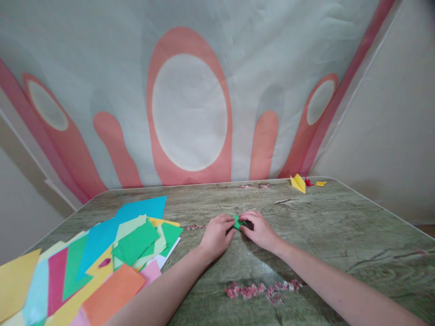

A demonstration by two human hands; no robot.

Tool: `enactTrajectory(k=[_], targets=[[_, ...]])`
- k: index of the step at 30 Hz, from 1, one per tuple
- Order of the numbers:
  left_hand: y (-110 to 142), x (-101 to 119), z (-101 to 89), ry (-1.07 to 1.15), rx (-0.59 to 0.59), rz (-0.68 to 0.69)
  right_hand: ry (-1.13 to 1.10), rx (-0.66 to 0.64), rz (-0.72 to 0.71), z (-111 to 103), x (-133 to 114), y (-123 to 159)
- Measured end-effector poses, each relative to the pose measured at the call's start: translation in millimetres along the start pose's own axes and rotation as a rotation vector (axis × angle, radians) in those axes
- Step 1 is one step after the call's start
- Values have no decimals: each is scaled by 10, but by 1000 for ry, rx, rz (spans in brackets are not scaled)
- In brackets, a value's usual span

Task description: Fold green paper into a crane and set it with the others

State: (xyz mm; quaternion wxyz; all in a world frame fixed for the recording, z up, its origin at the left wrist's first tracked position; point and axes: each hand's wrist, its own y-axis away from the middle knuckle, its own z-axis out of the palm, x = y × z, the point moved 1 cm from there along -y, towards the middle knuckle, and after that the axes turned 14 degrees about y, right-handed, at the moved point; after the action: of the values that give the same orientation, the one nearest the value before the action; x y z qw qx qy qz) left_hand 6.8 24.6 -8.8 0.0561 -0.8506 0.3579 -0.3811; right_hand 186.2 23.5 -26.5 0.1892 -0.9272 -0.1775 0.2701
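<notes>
A small piece of folded green paper is held between my two hands near the middle of the wood-patterned table. My left hand pinches its left side with thumb and fingers. On the other side, my right hand grips the right edge, fingers bent over it. The fingertips cover much of the paper, so its full shape is hidden.
Loose coloured sheets lie heaped at the left, with green sheets, a blue sheet and an orange sheet. Folded yellow paper and a small red folded piece sit at the back right edge. A printed cloth hangs behind.
</notes>
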Motion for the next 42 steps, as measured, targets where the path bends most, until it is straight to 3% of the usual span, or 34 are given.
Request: enactTrajectory(k=[17, 42], targets=[[-31, -111, -35, 9, 24, -23, -10, -64, 22, -13, 25, -13], [-52, -86, -52, 27, 14, -27, -16, -34, 100, -13, -8, -13]])
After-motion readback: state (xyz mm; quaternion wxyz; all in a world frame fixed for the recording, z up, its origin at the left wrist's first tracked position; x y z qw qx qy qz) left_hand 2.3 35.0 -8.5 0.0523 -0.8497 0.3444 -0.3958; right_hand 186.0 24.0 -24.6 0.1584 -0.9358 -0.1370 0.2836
